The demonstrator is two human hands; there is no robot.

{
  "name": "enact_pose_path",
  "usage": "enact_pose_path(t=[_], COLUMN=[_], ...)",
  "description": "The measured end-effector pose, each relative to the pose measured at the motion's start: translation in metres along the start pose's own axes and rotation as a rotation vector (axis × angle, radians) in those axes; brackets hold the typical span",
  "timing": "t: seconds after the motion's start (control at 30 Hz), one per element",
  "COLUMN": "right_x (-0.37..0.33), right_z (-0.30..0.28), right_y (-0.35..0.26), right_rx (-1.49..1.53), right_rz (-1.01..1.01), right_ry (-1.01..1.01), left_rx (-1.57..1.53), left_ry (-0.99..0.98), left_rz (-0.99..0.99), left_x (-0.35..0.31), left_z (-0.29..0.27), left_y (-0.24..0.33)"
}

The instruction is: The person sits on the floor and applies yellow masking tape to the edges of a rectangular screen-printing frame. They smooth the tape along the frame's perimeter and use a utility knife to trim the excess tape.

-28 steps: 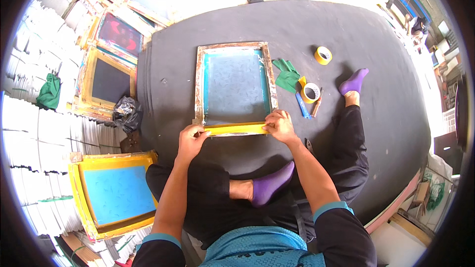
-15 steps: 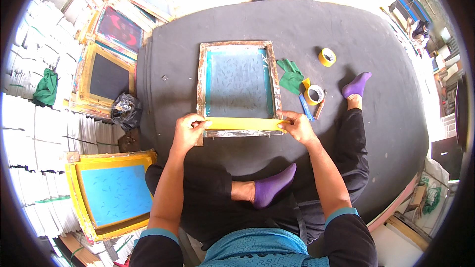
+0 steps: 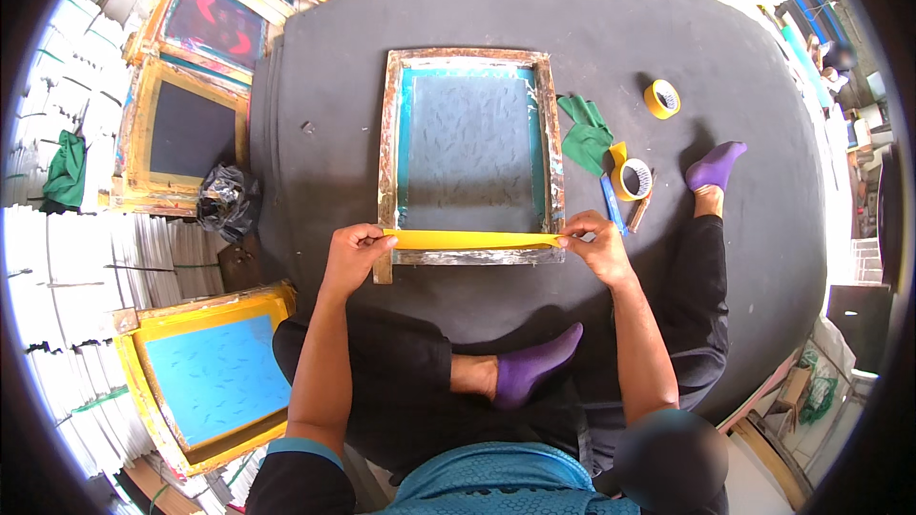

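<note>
A strip of yellow tape [image 3: 468,240] stretches between my two hands, along the near side of a wooden screen-printing frame [image 3: 386,133]. My left hand [image 3: 355,253] pinches the strip's left end by the frame's near left corner. At the other end, my right hand [image 3: 596,246] pinches the tape over the near right corner. Inside the frame, the mesh [image 3: 468,148] is grey with small dark marks and a teal border. Whether the tape touches the mesh or hangs just above it, I cannot tell.
Right of the frame lie a green cloth [image 3: 586,138], a blue cutter [image 3: 613,202], a tape roll [image 3: 632,179] and another yellow roll [image 3: 661,99]. More screens, one with blue mesh [image 3: 218,377], lean at the left beside paper stacks [image 3: 67,257] and a black plastic bag [image 3: 229,198].
The view has shifted a little. My hands have drawn slightly farther apart, and the right fingers now pinch the tape's very end. The strip looks narrower, its right part folded or tilted.
</note>
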State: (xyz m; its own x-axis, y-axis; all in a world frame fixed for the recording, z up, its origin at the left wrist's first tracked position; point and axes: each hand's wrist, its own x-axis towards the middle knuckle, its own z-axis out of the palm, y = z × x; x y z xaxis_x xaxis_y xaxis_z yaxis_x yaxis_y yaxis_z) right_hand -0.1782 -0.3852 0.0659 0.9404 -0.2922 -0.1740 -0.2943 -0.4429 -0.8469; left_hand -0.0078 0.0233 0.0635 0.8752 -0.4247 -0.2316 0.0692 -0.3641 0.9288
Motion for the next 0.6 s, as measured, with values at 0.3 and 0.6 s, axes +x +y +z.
enact_pose_path(t=[0.3,0.6], right_x=[0.013,0.025], right_z=[0.01,0.031], right_y=[0.01,0.022], right_rx=[0.314,0.328], right_rz=[0.285,0.338], right_ry=[0.006,0.059], left_rx=[-0.249,-0.18], left_ry=[-0.017,0.068], left_rz=[-0.189,-0.26], left_x=[0.015,0.028], left_z=[0.005,0.006], left_y=[-0.009,-0.017])
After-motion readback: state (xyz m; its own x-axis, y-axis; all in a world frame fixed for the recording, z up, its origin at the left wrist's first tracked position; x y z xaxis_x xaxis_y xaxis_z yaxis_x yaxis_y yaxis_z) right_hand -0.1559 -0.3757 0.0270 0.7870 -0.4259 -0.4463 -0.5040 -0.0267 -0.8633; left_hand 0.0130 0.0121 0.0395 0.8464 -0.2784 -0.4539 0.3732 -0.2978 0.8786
